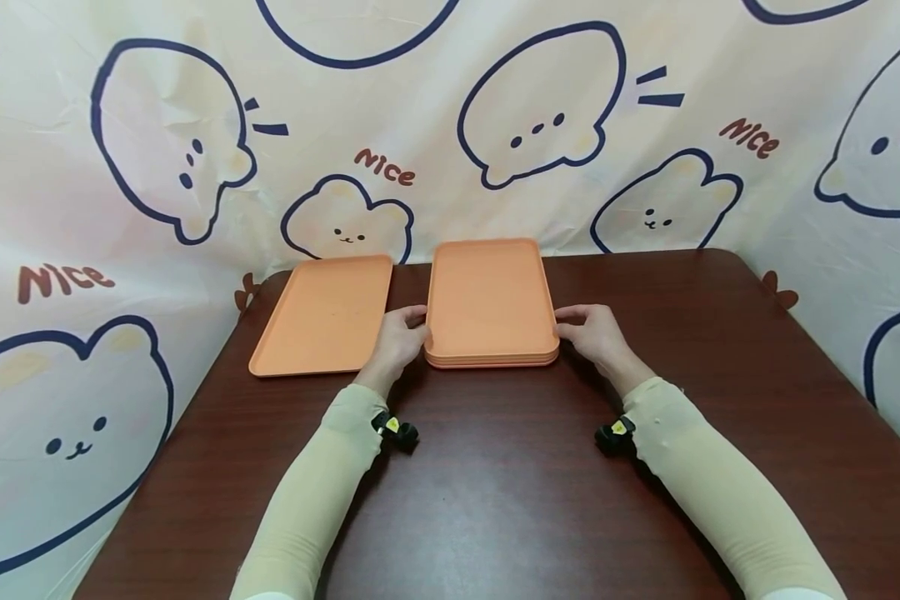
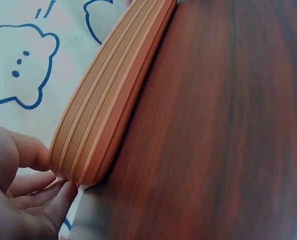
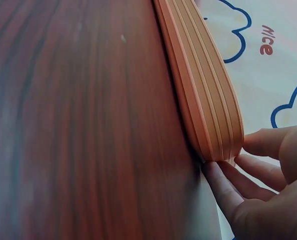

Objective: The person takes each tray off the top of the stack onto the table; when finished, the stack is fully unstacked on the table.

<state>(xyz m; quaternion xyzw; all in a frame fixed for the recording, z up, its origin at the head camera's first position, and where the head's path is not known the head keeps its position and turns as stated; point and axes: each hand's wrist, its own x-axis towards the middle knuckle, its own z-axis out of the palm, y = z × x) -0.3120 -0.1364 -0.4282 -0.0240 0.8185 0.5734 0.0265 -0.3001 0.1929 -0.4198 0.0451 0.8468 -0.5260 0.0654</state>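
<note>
A stack of orange rectangular trays [image 1: 491,300] lies on the dark table, right in front of me. My left hand [image 1: 401,337] holds its left side near the front corner. On the opposite side, my right hand [image 1: 598,335] grips the stack near the other front corner. In the left wrist view, the layered rims of the stack [image 2: 96,105] show, with the fingers [image 2: 31,152] right at the corner. The right wrist view has the fingertips spread along the rims of the stack [image 3: 208,95], the lowest tray looking redder.
A single orange tray [image 1: 330,312] lies flat to the left of the stack, partly behind the left hand. The brown wooden table [image 1: 480,483] meets a cream curtain [image 1: 435,125] with cartoon drawings at its back and sides.
</note>
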